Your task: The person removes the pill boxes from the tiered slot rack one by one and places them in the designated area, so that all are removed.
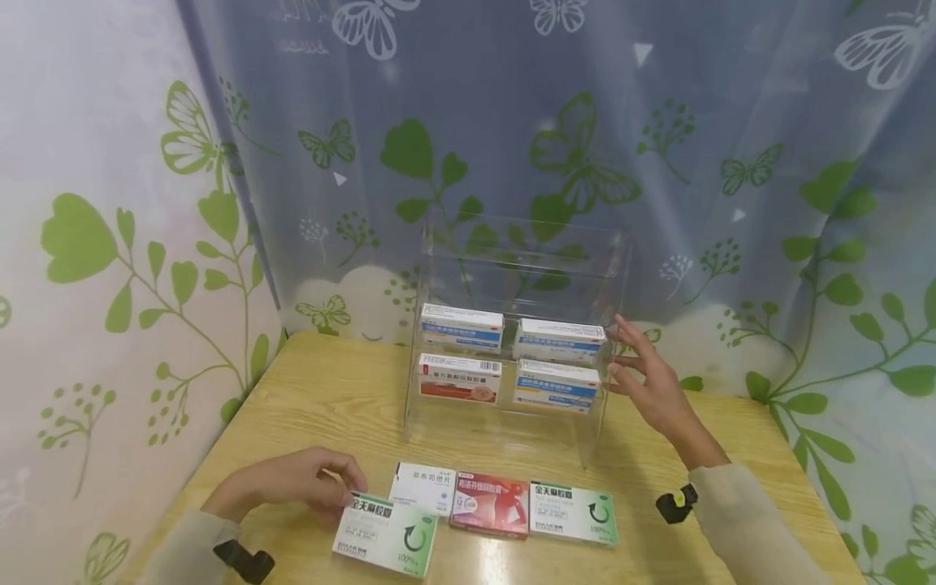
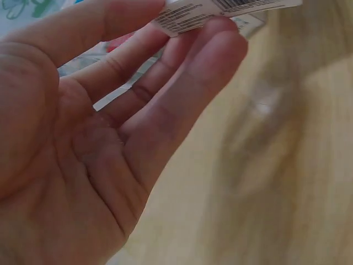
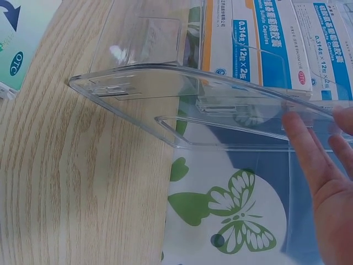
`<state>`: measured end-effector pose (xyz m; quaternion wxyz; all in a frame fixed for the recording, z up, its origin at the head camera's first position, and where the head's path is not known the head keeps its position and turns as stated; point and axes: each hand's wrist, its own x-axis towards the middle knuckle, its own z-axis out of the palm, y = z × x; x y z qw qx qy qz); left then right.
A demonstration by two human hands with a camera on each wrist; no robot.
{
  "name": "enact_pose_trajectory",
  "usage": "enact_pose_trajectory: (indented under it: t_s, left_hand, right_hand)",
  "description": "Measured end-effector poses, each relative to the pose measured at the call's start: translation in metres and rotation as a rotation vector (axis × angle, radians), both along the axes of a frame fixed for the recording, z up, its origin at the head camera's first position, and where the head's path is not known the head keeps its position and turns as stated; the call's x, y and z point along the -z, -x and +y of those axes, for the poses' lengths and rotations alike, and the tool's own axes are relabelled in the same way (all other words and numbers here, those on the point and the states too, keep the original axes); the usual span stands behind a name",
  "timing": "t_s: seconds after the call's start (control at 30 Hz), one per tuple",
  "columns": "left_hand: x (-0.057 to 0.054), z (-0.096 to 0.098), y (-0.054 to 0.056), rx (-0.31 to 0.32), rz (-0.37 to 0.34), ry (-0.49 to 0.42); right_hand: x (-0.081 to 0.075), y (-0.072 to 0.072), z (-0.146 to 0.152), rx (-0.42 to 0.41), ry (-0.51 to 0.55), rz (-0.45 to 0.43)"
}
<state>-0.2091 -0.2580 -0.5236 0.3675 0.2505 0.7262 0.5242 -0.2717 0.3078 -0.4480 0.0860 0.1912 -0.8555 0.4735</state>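
Observation:
My left hand (image 1: 310, 481) pinches the left end of a white-and-green medicine box (image 1: 385, 536), tilted at the table's near side. In the left wrist view, thumb and fingers meet at the box's printed end with a barcode (image 2: 229, 5). My right hand (image 1: 653, 392) is at the right side of a clear acrylic display rack (image 1: 589, 443), its fingers extended and spread along the side panel. Two blue-and-white boxes (image 1: 462, 329) (image 1: 561, 340) stand on the rack's middle tier. Below them are a red-and-white box (image 1: 459, 380) and another blue-and-white box (image 1: 557, 387).
A white box (image 1: 422, 486), a red box (image 1: 488, 504) and a second white-and-green box (image 1: 573, 513) lie in a row on the wooden table (image 1: 329, 406) before the rack. A patterned curtain (image 1: 483, 97) hangs close behind.

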Motion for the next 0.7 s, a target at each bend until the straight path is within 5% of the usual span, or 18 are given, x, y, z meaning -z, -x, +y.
enact_pose_trajectory:
  t_s: [0.37, 0.7]
  left_hand:
    - [0.021, 0.006, -0.004, -0.026, -0.106, -0.006]
    - [0.027, 0.012, -0.002, -0.045, -0.084, 0.039]
  right_hand:
    - [-0.001, 0.0, 0.0, -0.006, -0.004, 0.005]
    - [0.0, 0.0, 0.001, -0.013, 0.009, -0.001]
